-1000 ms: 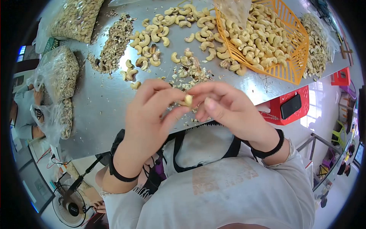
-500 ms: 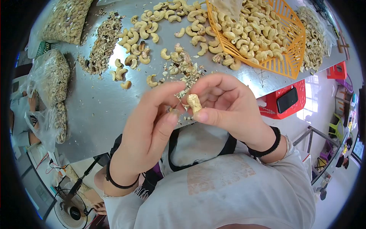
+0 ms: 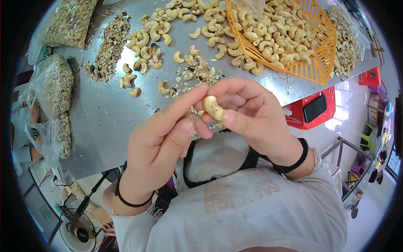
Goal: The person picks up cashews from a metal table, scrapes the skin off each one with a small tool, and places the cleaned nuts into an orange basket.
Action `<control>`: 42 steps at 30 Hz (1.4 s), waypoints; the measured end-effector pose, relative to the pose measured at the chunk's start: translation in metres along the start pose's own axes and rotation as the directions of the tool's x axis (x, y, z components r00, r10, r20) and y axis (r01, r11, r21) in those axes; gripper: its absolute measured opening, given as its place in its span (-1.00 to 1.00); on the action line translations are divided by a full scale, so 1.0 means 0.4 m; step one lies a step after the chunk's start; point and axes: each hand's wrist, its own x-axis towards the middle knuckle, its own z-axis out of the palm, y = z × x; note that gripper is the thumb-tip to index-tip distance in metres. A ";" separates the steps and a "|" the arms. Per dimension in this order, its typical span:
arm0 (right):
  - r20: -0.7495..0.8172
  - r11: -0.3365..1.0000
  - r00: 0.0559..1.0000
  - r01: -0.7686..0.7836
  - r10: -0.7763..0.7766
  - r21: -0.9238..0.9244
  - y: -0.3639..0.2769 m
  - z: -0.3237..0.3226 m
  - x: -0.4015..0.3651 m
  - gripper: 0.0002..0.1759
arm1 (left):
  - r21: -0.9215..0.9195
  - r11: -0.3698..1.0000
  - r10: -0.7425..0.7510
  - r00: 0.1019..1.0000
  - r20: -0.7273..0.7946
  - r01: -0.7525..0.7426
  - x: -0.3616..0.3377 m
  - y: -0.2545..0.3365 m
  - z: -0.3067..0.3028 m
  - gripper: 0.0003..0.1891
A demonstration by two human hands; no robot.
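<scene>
Between the thumb and fingers of my right hand (image 3: 252, 113) a pale curved cashew (image 3: 213, 108) is pinched, held above the steel table's near edge. My left hand (image 3: 168, 128) is close on its left side, fingers curled and thumb near the index finger; whether anything small is between them is too small to tell. Just beyond my hands lies a small heap of shell bits and nut pieces (image 3: 199, 69). Loose cashews (image 3: 157, 29) are scattered further back on the metal table (image 3: 105, 134).
An orange basket (image 3: 323, 69) full of cashews stands at the back right, beside a bag of nuts (image 3: 344, 42). Filled plastic bags (image 3: 58, 84) and a crumb pile (image 3: 110, 46) are at the left. A phone (image 3: 315, 108) rests on a red stool (image 3: 296, 115). A co-worker's arm shows far left.
The cashew has turned in my right fingers, so its curved side now shows. My left hand has shifted slightly, its fingertips lower and bent inward. The table items appear moved slightly left in view.
</scene>
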 end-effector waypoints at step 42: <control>0.093 0.718 0.902 0.395 -0.421 -0.573 0.009 -0.010 0.014 -0.76 | -0.373 0.922 -0.135 0.989 -0.061 0.103 0.021 -0.001 0.020 -0.79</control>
